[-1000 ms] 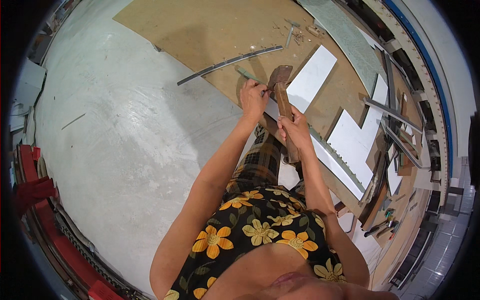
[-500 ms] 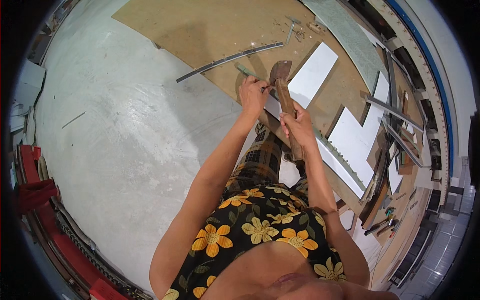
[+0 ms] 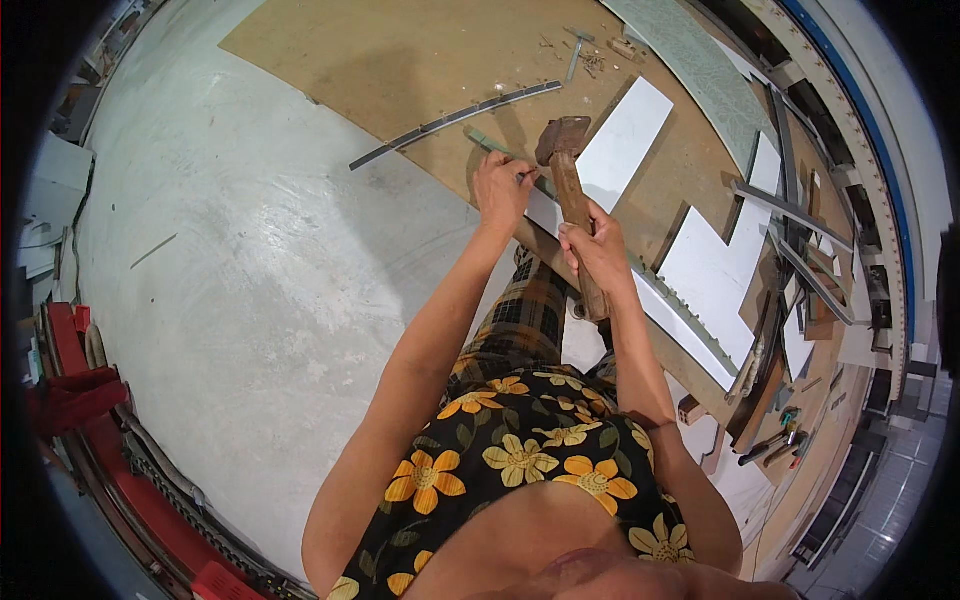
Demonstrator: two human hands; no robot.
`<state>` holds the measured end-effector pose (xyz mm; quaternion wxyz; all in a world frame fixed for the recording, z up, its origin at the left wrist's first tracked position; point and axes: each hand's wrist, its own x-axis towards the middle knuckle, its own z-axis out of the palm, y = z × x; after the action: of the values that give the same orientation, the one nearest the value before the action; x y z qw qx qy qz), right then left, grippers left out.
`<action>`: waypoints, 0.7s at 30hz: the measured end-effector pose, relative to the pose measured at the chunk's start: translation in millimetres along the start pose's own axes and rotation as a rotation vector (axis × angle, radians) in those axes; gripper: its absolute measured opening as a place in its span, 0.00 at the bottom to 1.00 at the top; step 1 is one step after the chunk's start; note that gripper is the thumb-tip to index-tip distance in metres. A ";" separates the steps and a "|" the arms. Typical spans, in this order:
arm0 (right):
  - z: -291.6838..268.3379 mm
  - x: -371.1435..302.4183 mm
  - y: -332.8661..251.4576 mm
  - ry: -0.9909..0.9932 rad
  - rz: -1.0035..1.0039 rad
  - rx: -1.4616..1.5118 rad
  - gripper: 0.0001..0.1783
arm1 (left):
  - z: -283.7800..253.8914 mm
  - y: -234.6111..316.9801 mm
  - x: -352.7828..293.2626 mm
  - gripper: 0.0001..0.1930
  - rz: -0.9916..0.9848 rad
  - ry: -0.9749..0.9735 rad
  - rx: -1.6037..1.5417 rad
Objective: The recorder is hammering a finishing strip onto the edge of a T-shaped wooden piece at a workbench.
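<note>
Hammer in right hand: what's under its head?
Brown board shows left of the hammer head, a white panel right of it. Whatever lies directly beneath is covered.

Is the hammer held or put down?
Held: the right hand grips the hammer by its handle. I can't tell whether its head touches anything.

The hammer (image 3: 570, 190) has a rusty brown head and a lighter brown handle. The strip (image 3: 487, 142) by it is muted green, the panel (image 3: 625, 140) white, the tabletop (image 3: 340, 60) tan. Orange and yellow flowers pattern the black top (image 3: 520, 461); the trousers (image 3: 522, 312) are dark plaid.
</note>
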<state>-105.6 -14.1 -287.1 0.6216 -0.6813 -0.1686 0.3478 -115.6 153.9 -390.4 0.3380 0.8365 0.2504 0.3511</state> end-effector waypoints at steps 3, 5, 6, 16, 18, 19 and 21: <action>-0.4 4.9 8.2 0.017 0.025 -0.022 0.18 | -0.3 -3.4 0.9 0.06 0.020 0.006 0.010; -2.9 8.0 6.4 -0.013 0.099 -0.023 0.19 | 0.8 -1.8 2.7 0.06 0.017 0.016 -0.001; -4.4 7.3 7.2 -0.003 0.100 -0.016 0.19 | 1.1 0.5 0.5 0.06 0.010 0.015 -0.015; -14.6 8.9 3.5 -0.006 0.078 0.052 0.25 | 6.3 -14.5 4.8 0.09 0.043 -0.034 -0.004; -23.2 4.3 0.5 -0.025 0.041 0.087 0.23 | 4.2 -12.2 5.6 0.08 0.015 -0.101 -0.002; -29.0 2.2 -3.0 0.002 0.055 0.066 0.20 | 3.1 -11.1 4.8 0.09 0.149 -0.031 0.063; -39.7 -4.0 -12.8 0.043 0.026 0.096 0.19 | 0.3 -11.9 5.2 0.12 0.159 -0.045 0.071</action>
<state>-78.7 -43.5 -274.3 0.6523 -0.6603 -0.1296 0.3488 -114.2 164.8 -397.2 0.2847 0.8730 0.1877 0.3487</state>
